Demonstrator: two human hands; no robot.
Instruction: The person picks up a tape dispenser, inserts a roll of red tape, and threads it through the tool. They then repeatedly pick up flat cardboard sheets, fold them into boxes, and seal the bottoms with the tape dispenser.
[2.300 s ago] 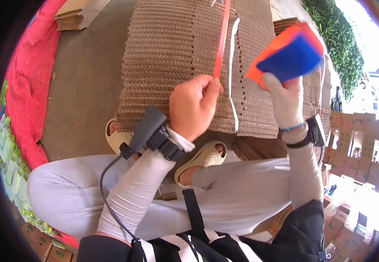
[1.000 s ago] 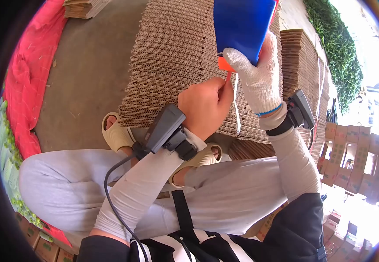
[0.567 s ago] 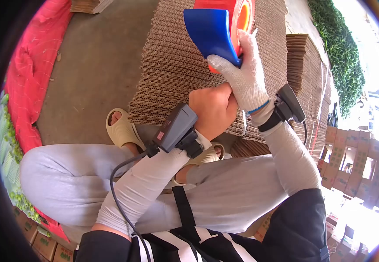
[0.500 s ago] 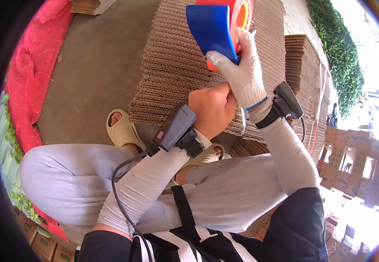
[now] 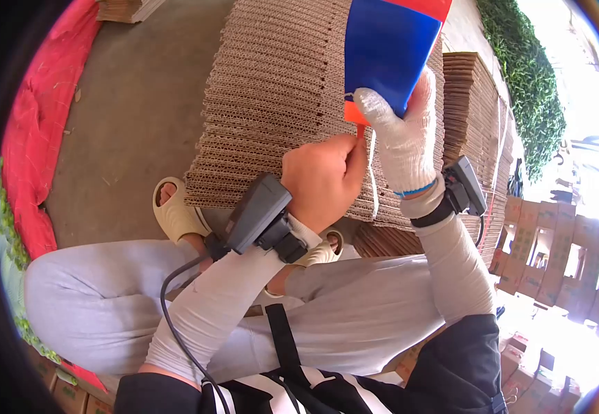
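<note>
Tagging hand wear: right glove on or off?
On. White glove covers the right hand, its blue edge at the wrist.

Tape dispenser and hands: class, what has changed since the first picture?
The white-gloved right hand has brought the blue-and-red plastic tape dispenser leftward, closer to the bare left hand. Nothing was visibly let go or newly grasped: the right hand still holds the dispenser, and the left hand's fingers still pinch the thin red strip.

Head-worn view, forward and down
</note>
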